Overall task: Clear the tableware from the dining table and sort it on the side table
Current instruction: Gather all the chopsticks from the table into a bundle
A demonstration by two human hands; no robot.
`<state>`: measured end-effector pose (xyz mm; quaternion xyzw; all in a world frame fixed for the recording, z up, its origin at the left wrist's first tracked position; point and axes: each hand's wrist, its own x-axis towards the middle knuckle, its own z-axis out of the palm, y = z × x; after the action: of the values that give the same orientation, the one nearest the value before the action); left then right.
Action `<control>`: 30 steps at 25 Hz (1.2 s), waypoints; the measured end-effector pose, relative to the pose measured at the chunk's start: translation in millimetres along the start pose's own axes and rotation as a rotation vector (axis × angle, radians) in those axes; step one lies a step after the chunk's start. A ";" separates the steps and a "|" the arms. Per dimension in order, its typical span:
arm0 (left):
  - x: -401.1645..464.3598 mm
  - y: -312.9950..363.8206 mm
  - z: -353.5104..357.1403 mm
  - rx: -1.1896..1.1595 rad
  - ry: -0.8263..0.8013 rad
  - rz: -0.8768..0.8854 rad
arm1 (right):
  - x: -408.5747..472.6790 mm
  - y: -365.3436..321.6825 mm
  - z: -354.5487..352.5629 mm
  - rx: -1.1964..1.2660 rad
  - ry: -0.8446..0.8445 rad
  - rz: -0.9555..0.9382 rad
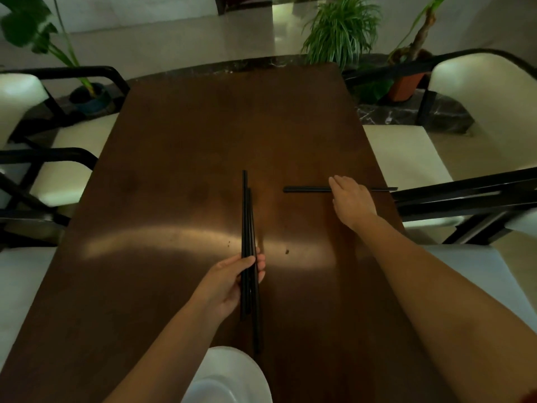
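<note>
Dark brown wood fills most of my view: the dining table (180, 158) runs away from me, with a pale band of reflected light across its near half. My left hand (232, 282) is clamped around a bundle of black chopsticks (247, 228), thumb over the top and fingers curled underneath, so the sticks point away from me and jut back toward the near edge. My right hand (353, 202) reaches out over the right side of the table, palm down, and lies across a second pair of black chopsticks (305, 189) that rests flat and crosswise near the right edge. The fingers (338, 181) are close together and extended over the sticks; I cannot tell from here whether they have actually closed on them. A white dish (232, 370) sits at the near edge, just below the bundle's rear ends. A few dark crumbs (286, 251) dot the wood between my hands. Cream-cushioned chairs (412, 158) with black frames stand on both sides, and potted plants (343, 27) beyond the far end.
</note>
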<state>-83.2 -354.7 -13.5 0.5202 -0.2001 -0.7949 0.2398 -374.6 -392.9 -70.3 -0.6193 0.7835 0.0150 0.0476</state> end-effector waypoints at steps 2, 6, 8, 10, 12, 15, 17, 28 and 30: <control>9.0 1.2 -1.5 -0.012 0.006 -0.002 | 12.1 -0.5 5.3 -0.077 -0.024 -0.043; 17.9 -0.8 -0.3 -0.014 0.035 -0.007 | 7.6 0.8 7.9 -0.134 -0.004 -0.177; 18.2 -2.7 1.7 -0.019 0.031 -0.013 | 4.1 1.1 8.7 -0.081 -0.004 -0.248; 17.9 -4.3 3.2 -0.007 0.040 -0.022 | 3.3 1.0 9.3 -0.007 -0.008 -0.254; 17.3 -5.5 4.0 0.001 0.051 -0.027 | 10.2 3.4 7.5 0.019 -0.075 -0.169; 15.5 -6.9 1.1 -0.014 0.063 -0.028 | 19.7 6.1 8.3 0.015 -0.140 -0.094; 13.6 -8.3 -2.9 -0.013 0.068 -0.025 | 17.8 4.3 12.2 0.005 -0.061 -0.147; -1.5 -3.2 -7.2 0.072 0.066 -0.064 | -50.7 -22.6 -23.9 -0.059 0.178 -0.775; -6.2 -1.7 -2.6 0.161 0.022 -0.089 | -71.2 -42.5 -42.4 -0.007 0.299 -1.034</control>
<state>-78.9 -349.9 -10.9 0.5548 -0.2371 -0.7805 0.1637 -319.4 -337.3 -19.9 -0.9199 0.3745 -0.0961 -0.0653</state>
